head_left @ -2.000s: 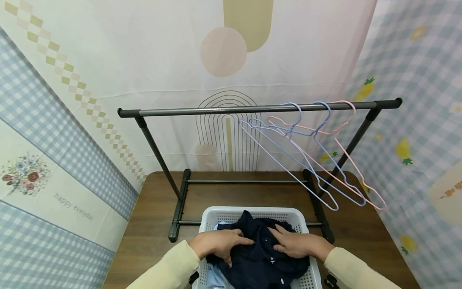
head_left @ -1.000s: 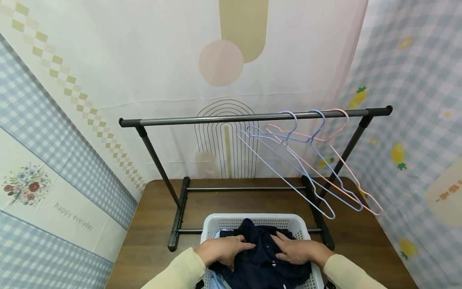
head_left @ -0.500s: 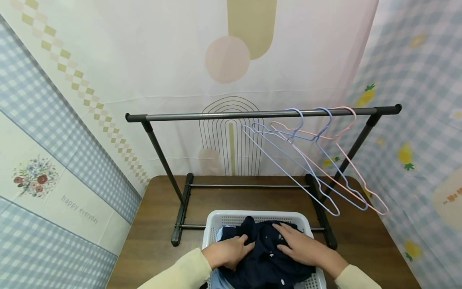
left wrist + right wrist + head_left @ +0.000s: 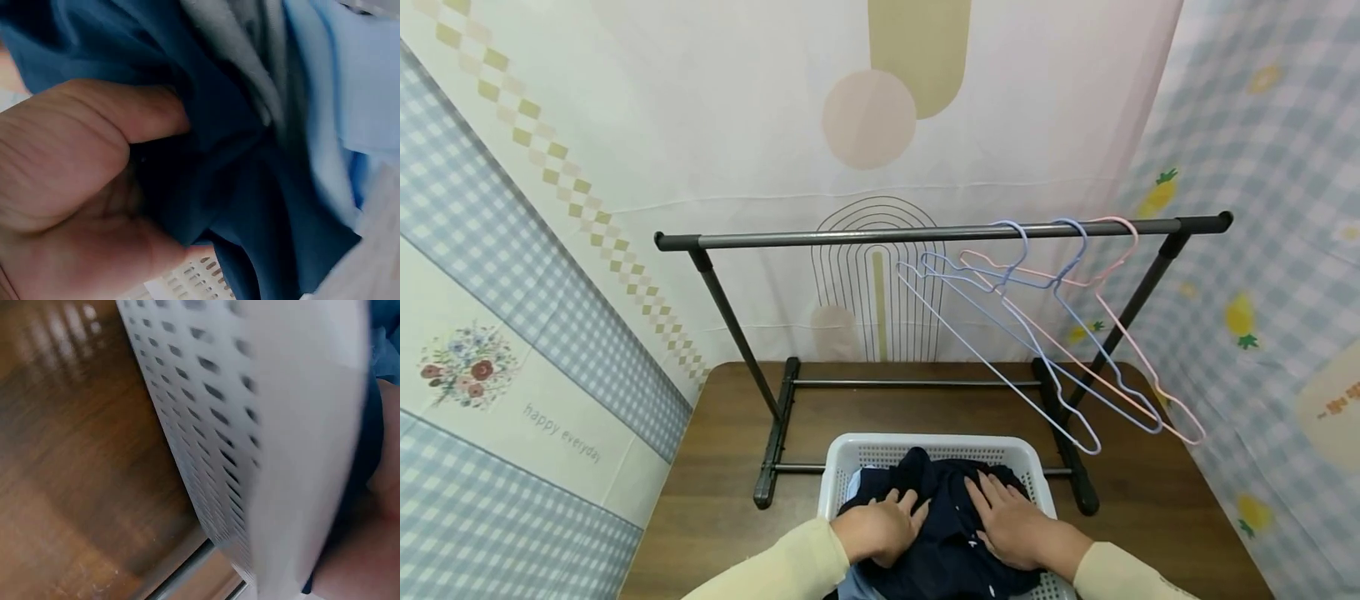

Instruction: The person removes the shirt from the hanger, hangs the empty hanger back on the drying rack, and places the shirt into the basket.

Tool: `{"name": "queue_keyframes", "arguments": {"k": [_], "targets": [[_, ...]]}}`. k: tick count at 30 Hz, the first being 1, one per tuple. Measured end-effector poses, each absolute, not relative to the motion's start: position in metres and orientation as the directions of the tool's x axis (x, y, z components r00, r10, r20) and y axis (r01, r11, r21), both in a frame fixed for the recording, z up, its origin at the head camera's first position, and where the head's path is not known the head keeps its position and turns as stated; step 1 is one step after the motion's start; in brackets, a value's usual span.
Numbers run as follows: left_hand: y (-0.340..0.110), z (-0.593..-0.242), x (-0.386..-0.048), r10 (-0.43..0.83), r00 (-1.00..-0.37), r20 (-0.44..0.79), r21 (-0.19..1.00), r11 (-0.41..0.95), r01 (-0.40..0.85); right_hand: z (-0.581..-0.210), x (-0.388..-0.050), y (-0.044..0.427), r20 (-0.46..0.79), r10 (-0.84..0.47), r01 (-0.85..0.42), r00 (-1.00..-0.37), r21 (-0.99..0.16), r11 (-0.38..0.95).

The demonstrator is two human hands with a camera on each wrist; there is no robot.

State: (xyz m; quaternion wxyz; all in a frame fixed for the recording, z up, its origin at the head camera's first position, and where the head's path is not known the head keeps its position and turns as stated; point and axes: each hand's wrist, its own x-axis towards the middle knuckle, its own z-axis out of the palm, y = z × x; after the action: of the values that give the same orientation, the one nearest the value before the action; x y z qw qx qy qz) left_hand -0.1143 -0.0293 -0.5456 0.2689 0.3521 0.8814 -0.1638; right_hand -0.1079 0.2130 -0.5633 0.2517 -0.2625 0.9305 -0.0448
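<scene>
A navy shirt (image 4: pixel 951 550), crumpled and with small white spots like buttons, lies on top in a white perforated laundry basket (image 4: pixel 925 439). My left hand (image 4: pixel 883 527) is on its left part; in the left wrist view, navy cloth (image 4: pixel 206 181) is bunched between thumb and fingers, whose tips are hidden. On the shirt's right part my right hand (image 4: pixel 1011 523) rests with fingers spread and fairly straight. Light blue cloth (image 4: pixel 853 583) shows under the shirt, and grey cloth (image 4: pixel 240 50) beside it. The right wrist view mostly shows the basket's wall (image 4: pixel 206 419).
Behind the basket stands a black metal clothes rack (image 4: pixel 850 237) on a brown wooden table (image 4: pixel 700 517). Blue hangers (image 4: pixel 1037 333) and a pink hanger (image 4: pixel 1157 375) hang at the right of its bar. Patterned cloths (image 4: pixel 535 333) enclose the sides and back.
My right hand's fingers have spread wider and lie flatter on the shirt. The left hand has turned slightly, its fingers now pointing more away from me. The shirt stays in the basket.
</scene>
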Motion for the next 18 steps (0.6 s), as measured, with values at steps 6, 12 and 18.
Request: {"name": "queue_keyframes", "arguments": {"k": [6,12,18], "targets": [[-0.043,-0.532,-0.128,0.636,-0.577,-0.512,0.105,0.713,0.693,-0.547,-0.112,0.223,-0.390,-0.507,-0.366,-0.769,-0.382,0.849],[-0.071,-0.499,-0.140,0.730,-0.545,-0.412,0.418,0.683,0.599,-0.518,-0.109,0.232,-0.236,-0.529,-0.358,-0.815,-0.513,0.780],[-0.081,-0.484,-0.144,0.724,-0.672,-0.154,0.464,0.654,0.598,-0.509,-0.101,0.231,-0.095,-0.552,-0.436,-0.828,-0.508,0.742]]}}
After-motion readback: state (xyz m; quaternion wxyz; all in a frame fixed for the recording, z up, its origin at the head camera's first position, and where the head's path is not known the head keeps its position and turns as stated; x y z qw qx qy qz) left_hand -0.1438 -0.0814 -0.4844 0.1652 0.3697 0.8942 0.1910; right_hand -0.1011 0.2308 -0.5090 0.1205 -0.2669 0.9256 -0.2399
